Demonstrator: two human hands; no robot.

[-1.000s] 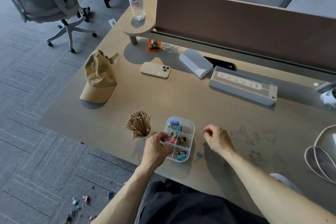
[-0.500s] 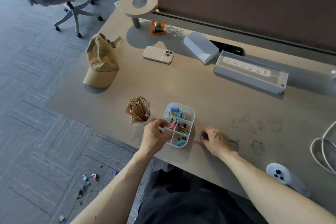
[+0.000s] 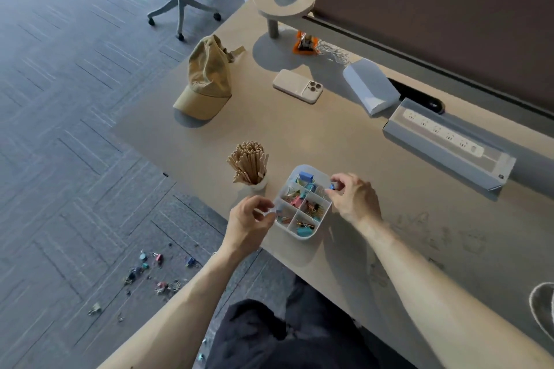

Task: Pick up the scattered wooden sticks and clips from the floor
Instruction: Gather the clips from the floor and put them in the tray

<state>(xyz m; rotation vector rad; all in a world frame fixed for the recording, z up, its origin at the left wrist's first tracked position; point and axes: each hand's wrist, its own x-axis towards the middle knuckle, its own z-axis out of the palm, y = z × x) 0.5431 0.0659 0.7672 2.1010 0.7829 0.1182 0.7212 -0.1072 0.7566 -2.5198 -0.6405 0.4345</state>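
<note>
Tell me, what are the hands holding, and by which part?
The right hand pinches a small blue clip over the divided box; where on it is too small to tell. The left hand pinches that box's left rim.

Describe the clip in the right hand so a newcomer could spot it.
Near the front edge of the tan desk sits a white compartment tray of coloured binder clips. The right hand pinches a small blue binder clip over the tray's far right corner; its neighbours lie inside.

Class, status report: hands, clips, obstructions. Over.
Left hand grips tray rim. Right hand pinches blue clip above tray. Many clips lie on floor. No obstruction seen.
</note>
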